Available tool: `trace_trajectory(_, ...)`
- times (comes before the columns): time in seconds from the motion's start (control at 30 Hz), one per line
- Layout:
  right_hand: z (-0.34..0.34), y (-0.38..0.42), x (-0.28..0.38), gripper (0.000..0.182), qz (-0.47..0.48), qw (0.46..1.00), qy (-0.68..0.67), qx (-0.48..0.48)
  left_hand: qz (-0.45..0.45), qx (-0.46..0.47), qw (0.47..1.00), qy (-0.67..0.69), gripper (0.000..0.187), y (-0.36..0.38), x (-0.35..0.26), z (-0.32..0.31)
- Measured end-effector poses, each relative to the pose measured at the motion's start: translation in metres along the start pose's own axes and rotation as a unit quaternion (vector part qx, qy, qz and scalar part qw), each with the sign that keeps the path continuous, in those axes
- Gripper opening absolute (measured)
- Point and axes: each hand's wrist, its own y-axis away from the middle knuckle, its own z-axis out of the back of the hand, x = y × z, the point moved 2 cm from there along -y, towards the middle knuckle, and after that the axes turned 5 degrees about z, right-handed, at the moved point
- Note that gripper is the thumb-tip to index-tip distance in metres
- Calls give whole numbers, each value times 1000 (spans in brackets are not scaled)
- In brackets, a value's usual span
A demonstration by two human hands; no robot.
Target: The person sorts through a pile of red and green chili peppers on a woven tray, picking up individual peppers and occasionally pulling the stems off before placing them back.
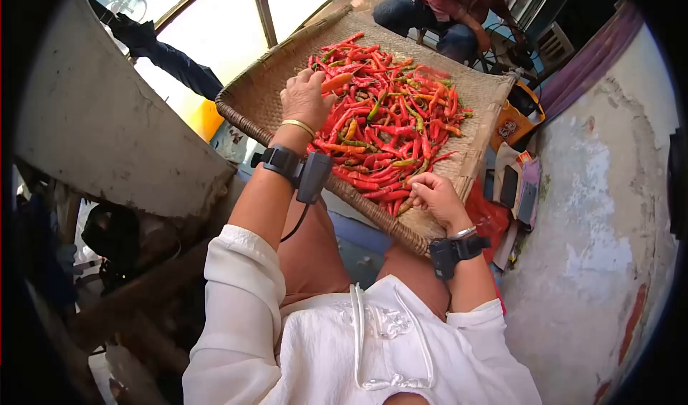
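A pile of chili peppers [401,129], mostly red with some green and orange, lies in a large woven bamboo tray [469,93]. Over the pile's left side, my left hand [304,103] is closed around an orange-red chili pepper [337,83] that sticks out past the thumb. My right hand [437,197] is at the near right part of the tray, beside the closest peppers. Its thumb and fingertips are pinched together; what they hold, if anything, is too small to make out.
The tray sits in front of my knees. Beyond it sits another person in a red shirt [459,0]. A yellow-orange box [512,122], a phone [509,186] and a red mesh bag [487,215] are right of the tray. A plastered wall [595,211] bounds the right side.
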Motion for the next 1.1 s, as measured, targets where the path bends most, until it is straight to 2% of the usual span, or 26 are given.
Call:
trace_trajectory(0.03,-2,0,2,11,4,1000,10,-1,38,-60,996,-48,40,0,3,6)
trace_trajectory(0.1,-3,-1,1,11,7,1000,10,-4,27,-17,998,-51,38,3,6,-7)
trace_trajectory(0.17,-1,0,-1,13,-8,1000,23,-10,-23,184,974,-129,45,23,-4,-26)
trace_trajectory(0.2,-2,1,-1,13,-3,1000,20,-9,-6,222,961,-163,55,28,-7,-33)
trace_trajectory(0.3,-4,2,-1,11,1,999,24,-20,41,237,963,-125,60,31,0,-48)
trace_trajectory(0.37,-3,1,-1,11,2,999,35,-16,37,217,969,-117,64,29,1,-51)
trace_trajectory(0.43,-2,1,-1,11,-2,999,35,-3,19,265,952,-152,59,29,-4,-52)
trace_trajectory(0.47,-2,1,-2,11,4,1000,23,-1,6,261,956,-135,51,29,-4,-56)
trace_trajectory(0.5,0,1,-2,11,4,1000,23,-4,3,262,956,-134,51,29,-7,-62)
trace_trajectory(0.57,0,0,-3,12,17,999,47,12,40,302,942,-142,47,29,-8,-74)
trace_trajectory(0.6,-1,0,-5,12,15,999,47,9,38,243,963,-112,37,32,-8,-73)
trace_trajectory(0.7,0,-1,-5,12,10,998,58,13,75,296,946,-113,31,27,-7,-73)
trace_trajectory(0.77,0,0,-5,13,24,998,59,16,48,276,954,-102,27,28,-3,-72)
trace_trajectory(0.83,0,0,-5,13,24,998,58,12,-25,273,961,-12,28,27,0,-66)
trace_trajectory(0.87,0,0,-5,13,24,998,59,10,1,288,955,73,23,25,3,-65)
trace_trajectory(0.9,0,1,-6,13,21,998,58,9,33,335,926,171,19,22,0,-60)
trace_trajectory(0.97,0,0,-5,13,19,998,54,17,67,373,880,286,16,18,-6,-48)
trace_trajectory(1.0,-1,0,-4,13,20,998,54,16,66,372,880,286,16,15,-9,-41)
trace_trajectory(1.07,-1,1,-3,13,19,999,46,4,79,402,837,363,14,12,-16,-32)
trace_trajectory(1.1,-1,1,-4,13,18,999,45,2,78,404,836,363,14,11,-20,-29)
